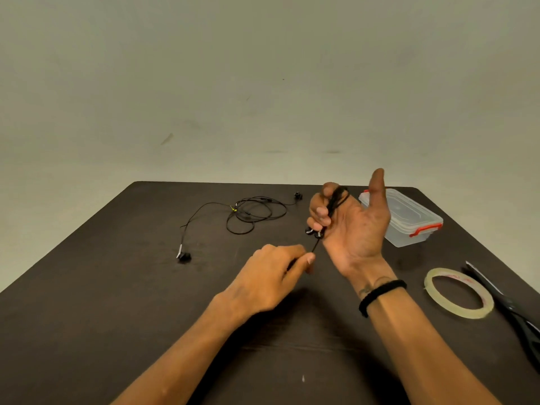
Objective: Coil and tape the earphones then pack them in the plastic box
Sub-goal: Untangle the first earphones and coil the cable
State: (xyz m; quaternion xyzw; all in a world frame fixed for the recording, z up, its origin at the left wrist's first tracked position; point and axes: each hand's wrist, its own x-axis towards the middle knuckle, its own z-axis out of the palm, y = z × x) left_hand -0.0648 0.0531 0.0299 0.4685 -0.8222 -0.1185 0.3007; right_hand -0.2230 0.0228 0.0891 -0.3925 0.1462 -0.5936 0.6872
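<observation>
My right hand (pixel 355 226) is raised palm-up over the table, its fingers curled round a black earphone cable (pixel 334 204) wound about them, thumb sticking up; two earbuds (pixel 314 232) hang below the fingers. My left hand (pixel 280 268) pinches the loose end of that cable (pixel 315 247) just below. A second black pair of earphones (pixel 248 213) lies loosely tangled on the table at the back left. The clear plastic box (pixel 415 223) with red clips stands closed behind my right hand.
A roll of clear tape (pixel 458 292) lies flat at the right. Black scissors (pixel 508 305) lie beyond it along the table's right edge. The table (pixel 117 287) is dark brown, with a plain wall behind.
</observation>
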